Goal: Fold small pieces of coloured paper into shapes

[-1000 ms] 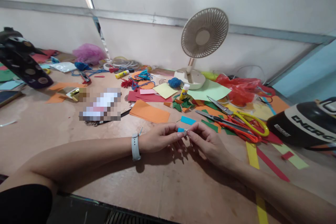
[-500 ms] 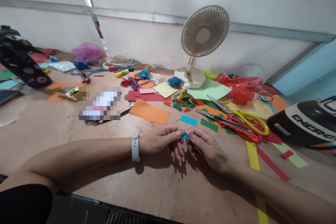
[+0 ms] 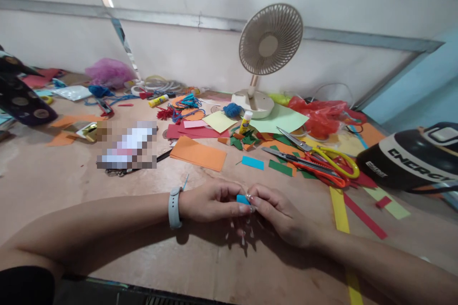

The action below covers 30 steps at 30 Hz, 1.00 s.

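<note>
A small piece of blue paper [image 3: 242,198] is pinched between my two hands above the wooden table [image 3: 143,262]. My left hand [image 3: 214,202], with a pale watch strap [image 3: 175,207] at its wrist, grips the paper from the left, thumb in front. From the right, my right hand [image 3: 281,212] holds it by thumb and fingertips. Lower fingers are partly hidden in shadow. Just beyond the hands lie a flat blue paper rectangle [image 3: 252,163], a green paper piece [image 3: 280,167] and a stack of orange paper [image 3: 198,153].
To the right lie yellow-handled scissors [image 3: 336,159], an orange utility knife [image 3: 324,174], a yellow paper strip [image 3: 338,209] and a black bottle [image 3: 411,162]. Behind stand a glue stick [image 3: 245,122] and a fan [image 3: 271,40]. A dark bottle [image 3: 23,100] leans at left.
The view has shifted, so table items appear slightly further left. My fingers have moved on the blue paper, showing more of its face between both thumbs.
</note>
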Each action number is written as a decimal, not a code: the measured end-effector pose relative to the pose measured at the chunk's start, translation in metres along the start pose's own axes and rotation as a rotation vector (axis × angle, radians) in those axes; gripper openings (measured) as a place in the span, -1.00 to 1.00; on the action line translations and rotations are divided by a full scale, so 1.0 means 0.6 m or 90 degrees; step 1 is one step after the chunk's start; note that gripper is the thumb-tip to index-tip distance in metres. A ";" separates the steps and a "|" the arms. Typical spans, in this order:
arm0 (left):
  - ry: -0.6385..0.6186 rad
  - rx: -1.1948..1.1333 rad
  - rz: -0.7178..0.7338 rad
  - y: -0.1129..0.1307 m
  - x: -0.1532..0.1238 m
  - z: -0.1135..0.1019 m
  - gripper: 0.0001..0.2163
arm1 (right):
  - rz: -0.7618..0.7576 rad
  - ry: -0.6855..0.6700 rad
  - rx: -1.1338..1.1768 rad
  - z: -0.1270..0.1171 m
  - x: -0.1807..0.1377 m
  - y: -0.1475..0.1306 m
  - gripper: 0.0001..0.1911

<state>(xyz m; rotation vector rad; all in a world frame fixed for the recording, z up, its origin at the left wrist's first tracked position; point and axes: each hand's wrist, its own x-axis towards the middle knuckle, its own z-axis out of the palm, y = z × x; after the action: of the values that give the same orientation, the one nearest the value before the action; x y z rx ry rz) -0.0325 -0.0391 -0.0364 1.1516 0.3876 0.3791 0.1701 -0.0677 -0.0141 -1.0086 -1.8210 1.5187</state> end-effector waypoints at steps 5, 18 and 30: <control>-0.049 -0.084 -0.081 0.011 -0.012 0.015 -0.65 | -0.009 -0.074 0.082 0.009 -0.021 0.007 -0.60; -0.061 -0.087 -0.050 0.019 -0.017 0.030 -0.63 | -0.091 0.040 -0.008 0.007 -0.032 0.011 -0.63; -0.015 -0.062 0.003 0.003 -0.008 0.032 -0.57 | -0.185 0.072 -0.155 0.004 -0.024 0.000 -0.64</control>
<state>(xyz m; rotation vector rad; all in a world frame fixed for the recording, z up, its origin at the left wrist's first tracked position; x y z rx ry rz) -0.0275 -0.0564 -0.0275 1.0610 0.3419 0.3841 0.1764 -0.0808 -0.0136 -0.8726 -2.0034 1.0665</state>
